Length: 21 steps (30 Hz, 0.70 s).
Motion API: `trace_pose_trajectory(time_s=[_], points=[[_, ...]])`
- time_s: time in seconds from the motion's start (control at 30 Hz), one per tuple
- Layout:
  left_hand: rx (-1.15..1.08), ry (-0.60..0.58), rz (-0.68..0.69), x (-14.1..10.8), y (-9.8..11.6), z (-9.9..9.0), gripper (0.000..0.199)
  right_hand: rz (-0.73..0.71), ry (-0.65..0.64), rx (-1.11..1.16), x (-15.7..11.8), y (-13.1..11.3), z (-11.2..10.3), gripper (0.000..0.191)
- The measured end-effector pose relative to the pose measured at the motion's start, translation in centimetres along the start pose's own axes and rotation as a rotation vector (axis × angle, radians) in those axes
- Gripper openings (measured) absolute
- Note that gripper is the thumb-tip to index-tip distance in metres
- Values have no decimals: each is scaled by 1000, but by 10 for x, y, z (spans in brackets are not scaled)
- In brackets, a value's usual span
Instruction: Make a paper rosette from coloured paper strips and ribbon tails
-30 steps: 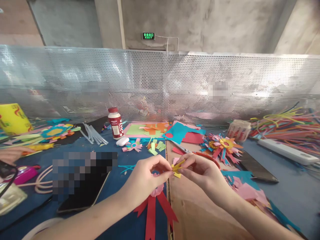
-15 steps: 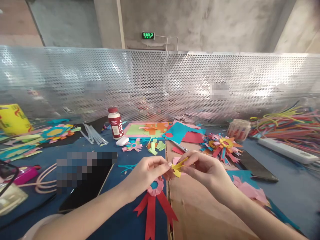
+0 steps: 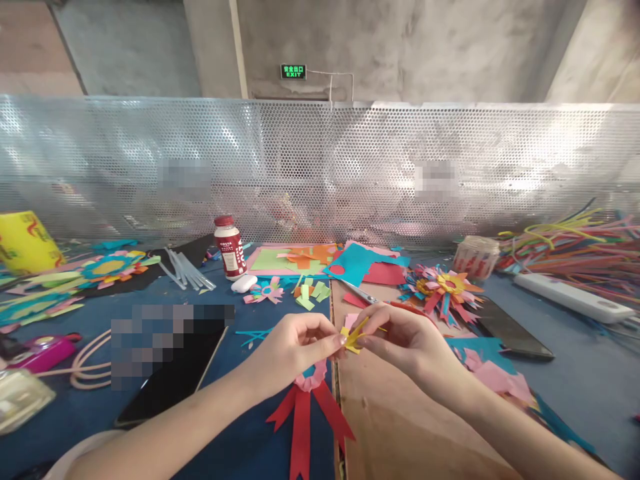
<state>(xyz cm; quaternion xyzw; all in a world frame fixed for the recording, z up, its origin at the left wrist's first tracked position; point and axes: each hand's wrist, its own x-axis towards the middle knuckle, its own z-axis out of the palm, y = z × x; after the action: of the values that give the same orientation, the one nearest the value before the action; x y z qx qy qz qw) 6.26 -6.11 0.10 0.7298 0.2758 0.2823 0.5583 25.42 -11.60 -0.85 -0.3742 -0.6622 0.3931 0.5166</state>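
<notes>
- The left hand (image 3: 307,343) and the right hand (image 3: 403,340) meet over the tabletop (image 3: 240,420), thumb and fingers of each pinching the yellow paper strips (image 3: 353,338).
- The yellow paper strips sit between the hands, above the far left part of the cardboard (image 3: 400,413), splayed at angles.
- Thin paper probably creases easily; a light pinch near where the strips meet should keep them aligned.
- The red-tailed rosette (image 3: 301,417) lies near, partly hidden by the left hand; keeping that wrist raised would likely spare it.
</notes>
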Motion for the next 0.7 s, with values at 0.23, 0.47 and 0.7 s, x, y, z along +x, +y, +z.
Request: trace_pose_trajectory(time_s=[0.23,0.47,0.7], points=[[116,45,3,-1,0,-1,20,83,37,7,1,-1,3,13],[109,28,10,1,-1,-1,20,132,53,-24,2,2,4,14],[233,75,108,-1,2,4,9,99,63,-48,0,7,3,11]])
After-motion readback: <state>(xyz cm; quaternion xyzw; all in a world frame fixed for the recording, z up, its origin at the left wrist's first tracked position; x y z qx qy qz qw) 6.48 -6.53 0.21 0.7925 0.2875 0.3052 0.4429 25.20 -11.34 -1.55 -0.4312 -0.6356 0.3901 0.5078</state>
